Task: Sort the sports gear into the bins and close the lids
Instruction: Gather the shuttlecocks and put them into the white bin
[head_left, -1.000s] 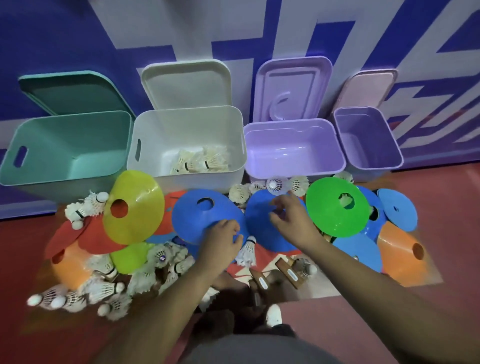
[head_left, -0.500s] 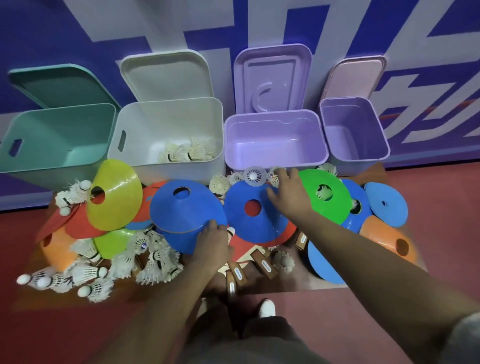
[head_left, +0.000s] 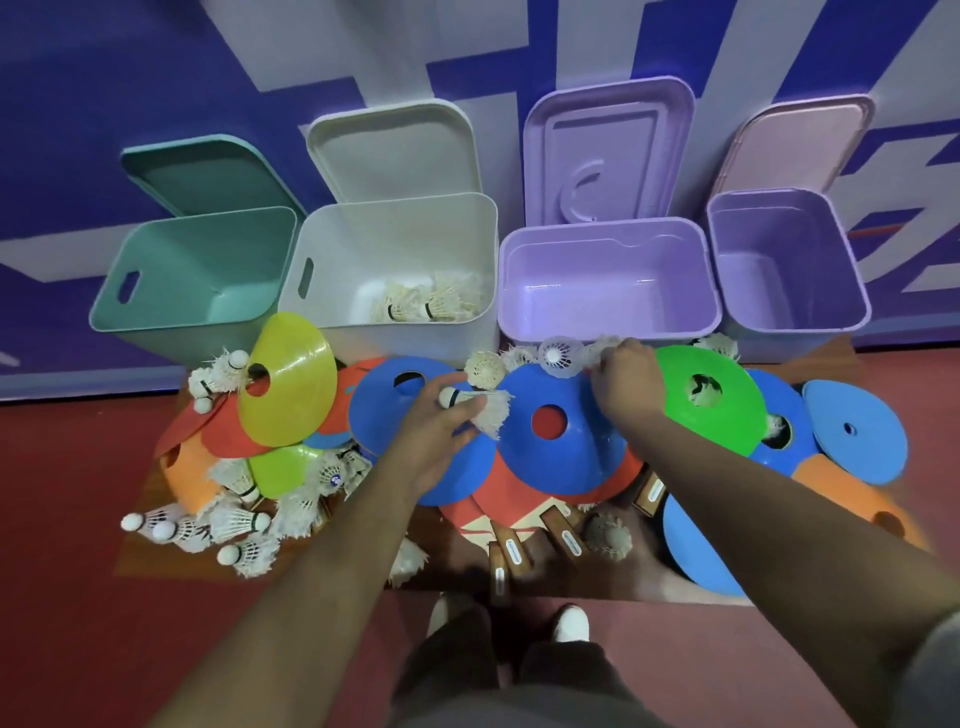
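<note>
The left hand (head_left: 431, 441) has come up from the pile and now pinches a shuttlecock (head_left: 475, 410) – likely bound for the white bin (head_left: 395, 228) just behind. The right hand (head_left: 623, 379) has reached the loose shuttlecocks (head_left: 558, 358) in front of the purple bin (head_left: 608, 260) – fingers curled, but whether it grips one is unclear.

No writing can be read. The white labels (head_left: 511, 551) on the wooden handles (head_left: 497, 543) and one shuttlecock's (head_left: 332, 475) blue mark (head_left: 336, 479) are blurred.
</note>
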